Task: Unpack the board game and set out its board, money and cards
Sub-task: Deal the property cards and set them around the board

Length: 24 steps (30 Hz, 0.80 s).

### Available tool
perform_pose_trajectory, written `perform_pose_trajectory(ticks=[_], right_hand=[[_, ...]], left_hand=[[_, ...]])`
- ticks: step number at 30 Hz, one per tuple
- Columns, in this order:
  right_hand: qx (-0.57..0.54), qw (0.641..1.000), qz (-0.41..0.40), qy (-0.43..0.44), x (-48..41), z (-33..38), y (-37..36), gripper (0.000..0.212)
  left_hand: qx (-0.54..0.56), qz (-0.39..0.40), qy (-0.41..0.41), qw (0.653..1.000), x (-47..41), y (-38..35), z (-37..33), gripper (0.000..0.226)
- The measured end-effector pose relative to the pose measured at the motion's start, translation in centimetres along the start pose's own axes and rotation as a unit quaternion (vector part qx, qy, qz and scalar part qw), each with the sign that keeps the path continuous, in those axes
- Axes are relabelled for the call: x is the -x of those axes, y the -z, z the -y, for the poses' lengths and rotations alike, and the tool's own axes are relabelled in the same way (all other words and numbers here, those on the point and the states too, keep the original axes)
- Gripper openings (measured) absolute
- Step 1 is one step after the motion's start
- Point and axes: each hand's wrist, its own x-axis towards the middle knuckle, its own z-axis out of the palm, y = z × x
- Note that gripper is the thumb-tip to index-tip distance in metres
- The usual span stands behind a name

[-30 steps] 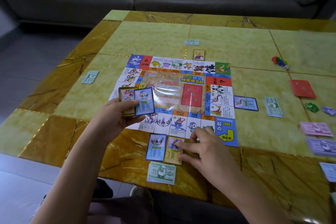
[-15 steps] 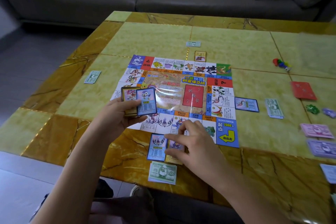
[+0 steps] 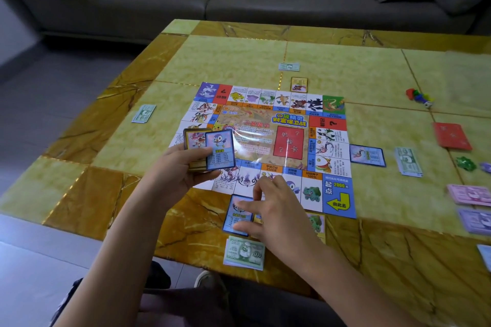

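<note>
The right-hand grip (image 3: 276, 218) has slid left along the near edge of the board (image 3: 265, 138). It is now over the blue card (image 3: 232, 216) lying just below that edge. Its fingers are straight and spread, with the tips pressing the card, and they clasp nothing. A card with a green creature (image 3: 316, 223) now shows beside its wrist. The left-hand grip (image 3: 175, 170) stays over the board's near left corner, fingers curled round the deck (image 3: 195, 141). A blue penguin card (image 3: 220, 148) is fanned off the top under the thumb.

The board's blue corner reads "起点 2000元" above a yellow arrow marked "由此去". Its red centre panel reads "机会卡" among question marks, and red letters say "小智提示". The green banknotes (image 3: 244, 253) at the near edge are printed "2000".

The worktop (image 3: 239, 61) is glossy stone, with pale yellow-green panels inside an amber veined border. To the right lie more green notes (image 3: 407, 160), pink notes (image 3: 469, 194), purple notes (image 3: 475, 220), red cards (image 3: 451, 135) and small coloured tokens (image 3: 419, 97). Beyond the worktop stands a grey sofa (image 3: 159, 8) with cushions and plush toys, on a grey floor (image 3: 53, 87).
</note>
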Motion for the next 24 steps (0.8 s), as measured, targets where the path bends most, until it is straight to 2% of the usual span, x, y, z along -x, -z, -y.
perform_pose_trajectory(ticks=[6, 8, 10, 13, 17, 19, 21, 24], right_hand=[[-0.011, 1.000, -0.007, -0.003, 0.0, -0.2, -0.3, 0.039], [-0.057, 0.998, -0.010, -0.021, 0.0, -0.2, 0.1, 0.038], [-0.133, 0.989, -0.047, -0.046, -0.3, 0.0, 1.1, 0.031], [-0.242, 0.961, -0.075, -0.110, -0.9, 0.2, 2.9, 0.021], [-0.383, 0.904, -0.033, -0.189, -0.8, 0.1, 4.6, 0.037], [-0.409, 0.884, -0.014, -0.225, -0.6, -0.1, 4.9, 0.031], [-0.405, 0.879, -0.023, -0.252, -0.5, -1.0, 5.3, 0.022], [-0.441, 0.844, -0.070, -0.295, 0.0, -3.2, 6.3, 0.014]], left_hand=[[-0.007, 0.006, 0.005, 1.000, 0.2, -0.2, 0.1, 0.015], [-0.022, 0.020, 0.008, 1.000, 0.3, -0.3, 0.1, 0.012], [-0.042, 0.041, 0.007, 0.998, 0.5, -0.4, 0.2, 0.012], [-0.080, 0.064, 0.006, 0.995, 0.7, -0.6, 0.4, 0.014], [-0.150, 0.113, 0.023, 0.982, 1.1, -1.5, 0.8, 0.027], [-0.190, 0.135, 0.034, 0.972, 1.3, -2.0, 1.0, 0.033], [-0.204, 0.155, 0.042, 0.966, 1.3, -2.2, 1.2, 0.035], [-0.151, 0.151, 0.037, 0.976, 1.1, -2.1, 1.3, 0.036]])
